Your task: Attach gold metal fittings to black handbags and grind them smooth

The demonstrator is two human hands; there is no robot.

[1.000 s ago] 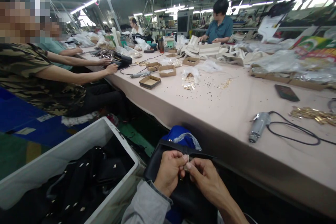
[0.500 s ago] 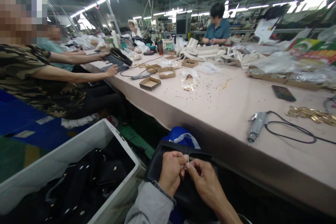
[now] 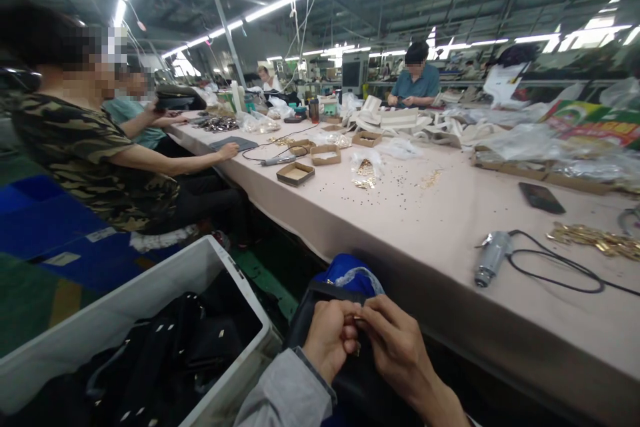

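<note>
My left hand [image 3: 330, 333], in a grey sleeve, is closed with thumb and fingertips pinched together. Against them press the pinched fingers of my right hand [image 3: 397, 337]. Between the fingertips shows a thin edge of a small metal fitting [image 3: 358, 318], mostly hidden by the fingers. A glint of gold metal [image 3: 357, 349] also peeks out beneath my left fingers. Under both hands a black leather bag [image 3: 363, 373] lies across my lap, with a blue cloth or bag [image 3: 345, 268] behind it.
At left stands a white bin [image 3: 235, 287] of black bags. The table [image 3: 425, 240] holds a grey electric screwdriver [image 3: 493, 258] with a cord, a phone [image 3: 541, 197], gold fittings [image 3: 600, 240], small cardboard boxes [image 3: 296, 174] and scattered screws. A co-worker in camouflage [image 3: 75, 147] sits at left.
My right hand has turned over the fitting, its fingers now reaching from above, and the gold piece shows less. The view tilted up slightly. The co-worker's dark bag has left the near table edge.
</note>
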